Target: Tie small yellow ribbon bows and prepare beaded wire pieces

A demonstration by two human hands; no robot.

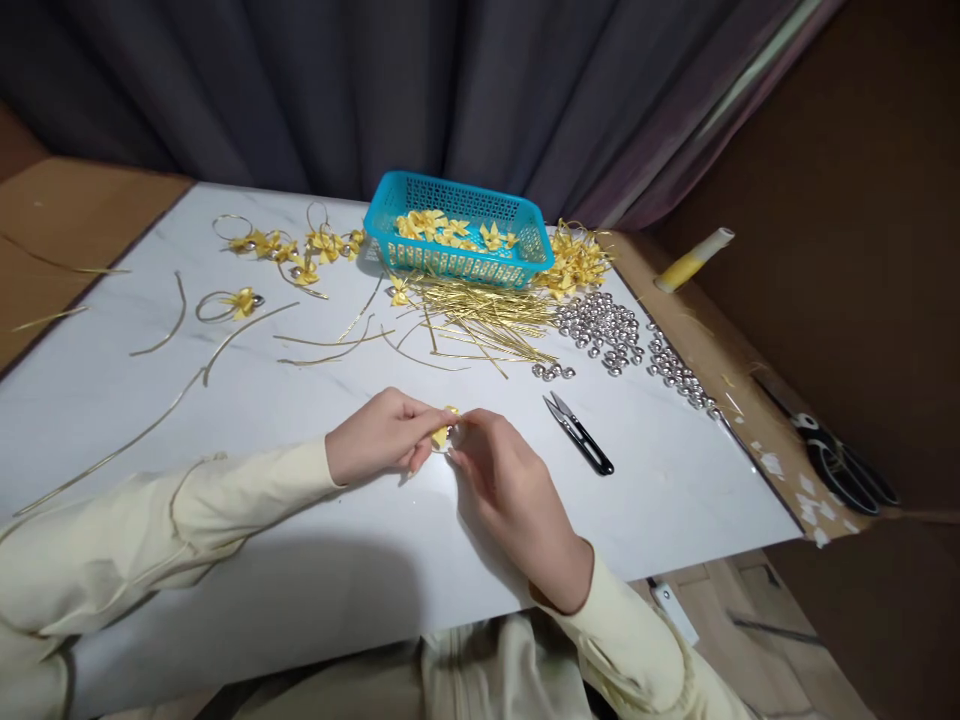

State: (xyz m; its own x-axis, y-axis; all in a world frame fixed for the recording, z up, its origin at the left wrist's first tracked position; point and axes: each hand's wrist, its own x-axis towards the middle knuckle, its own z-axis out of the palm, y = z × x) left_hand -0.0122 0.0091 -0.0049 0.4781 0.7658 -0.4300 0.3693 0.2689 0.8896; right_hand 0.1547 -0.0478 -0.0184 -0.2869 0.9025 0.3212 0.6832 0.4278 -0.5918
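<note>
Between my two hands is a small yellow ribbon flower, partly covered by fingers. My left hand pinches it from the left, thumb and forefinger closed. From the right, my right hand reaches to its side with the fingertips near a small shiny bead; whether it grips the bead or a wire there is hidden. Black-handled thread snips lie to the right of my right hand. Beyond my hands is a pile of gold wire ties, and silver beads are heaped beside it.
A blue plastic basket holding yellow ribbon flowers stands at the back. More flowers are piled to its right; finished-looking ones with wire loops lie left. Loose wires cross the left side. Scissors rest on the right edge.
</note>
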